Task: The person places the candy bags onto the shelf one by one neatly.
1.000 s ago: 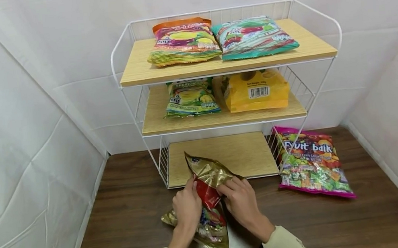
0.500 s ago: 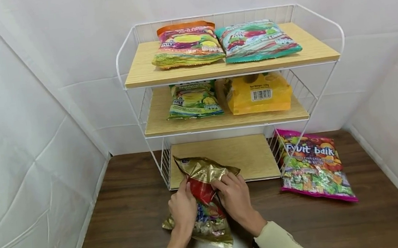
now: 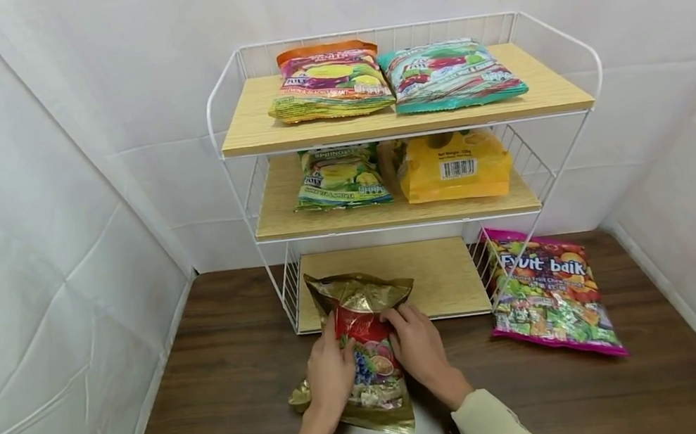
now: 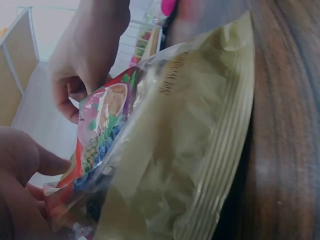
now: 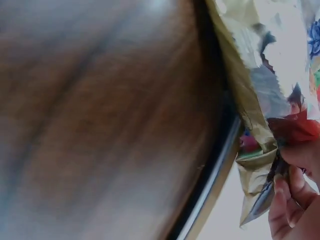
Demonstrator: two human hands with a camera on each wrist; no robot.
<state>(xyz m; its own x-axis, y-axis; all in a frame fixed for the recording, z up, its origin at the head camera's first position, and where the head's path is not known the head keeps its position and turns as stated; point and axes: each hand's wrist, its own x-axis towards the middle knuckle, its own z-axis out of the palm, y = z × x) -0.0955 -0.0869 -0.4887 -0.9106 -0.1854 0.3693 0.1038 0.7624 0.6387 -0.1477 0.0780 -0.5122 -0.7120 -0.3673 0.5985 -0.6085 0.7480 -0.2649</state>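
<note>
A gold candy bag point(image 3: 377, 369) with a red panel and fruit pictures lies at the front of the rack, its top end over the bottom shelf point(image 3: 446, 274). My left hand point(image 3: 329, 374) holds its left side, thumb on the front. On the opposite side my right hand point(image 3: 419, 347) pinches the upper right edge. In the left wrist view the gold back of the bag point(image 4: 175, 145) with its crimped end fills the middle. The right wrist view has my right hand point(image 5: 297, 192) with fingers curled at the bag's edge point(image 5: 255, 125).
The white wire rack holds an orange-purple candy bag point(image 3: 330, 81) and a teal one point(image 3: 450, 75) on top. A green bag point(image 3: 342, 179) and a yellow bag point(image 3: 454, 167) sit on the middle shelf. A pink-edged Fruit Baik bag point(image 3: 550, 291) lies right of the rack.
The gold bag's folded, creased front has been spread flatter, showing more of its printed fruit. Both hands stay at its sides, and the head view has shifted slightly.
</note>
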